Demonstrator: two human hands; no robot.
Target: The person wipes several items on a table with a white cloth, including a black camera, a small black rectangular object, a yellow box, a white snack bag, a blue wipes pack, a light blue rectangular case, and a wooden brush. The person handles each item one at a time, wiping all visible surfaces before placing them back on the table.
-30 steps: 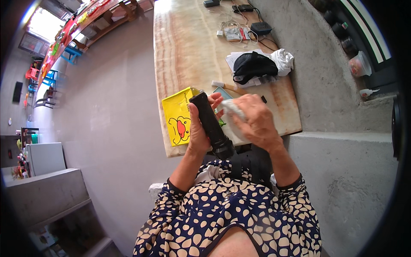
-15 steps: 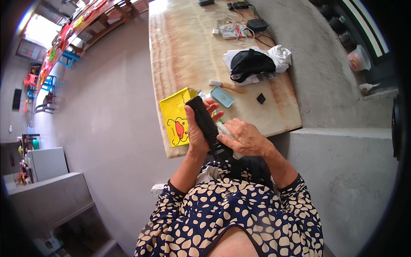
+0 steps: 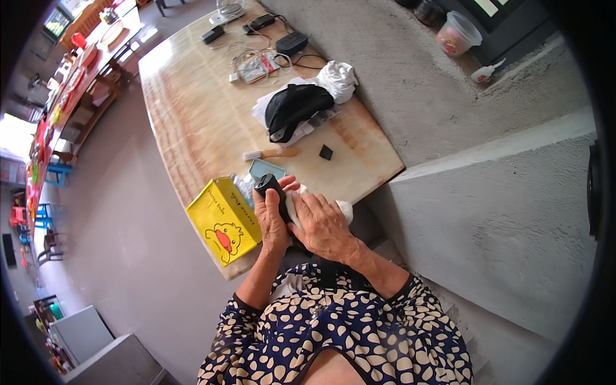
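Observation:
My left hand [image 3: 273, 224] is wrapped round a black flashlight [image 3: 268, 185], a ribbed cylinder with its flat end tilted up and away from me. My right hand [image 3: 326, 226] presses a white cloth [image 3: 346, 210] against the flashlight's side, its fingers laid over the cloth. The flashlight's lower end is hidden behind my hands. Just left of my left hand stands a yellow box [image 3: 221, 221] with a cartoon duck on it. A pale blue tray [image 3: 266, 169] and a brush with a wooden handle [image 3: 280, 153] lie beyond my hands.
On the stone-topped table [image 3: 192, 96] lie a black cap-like cloth item [image 3: 296, 110], a bunched white cloth [image 3: 337, 80], a small black diamond-shaped piece [image 3: 326, 152] and a black adapter [image 3: 292, 43] with tangled cables. A low concrete ledge [image 3: 494, 212] runs along the right.
My view has turned, so the table appears shifted left and tilted. The flashlight now points its end more toward me, and my right hand has moved up along it with the cloth.

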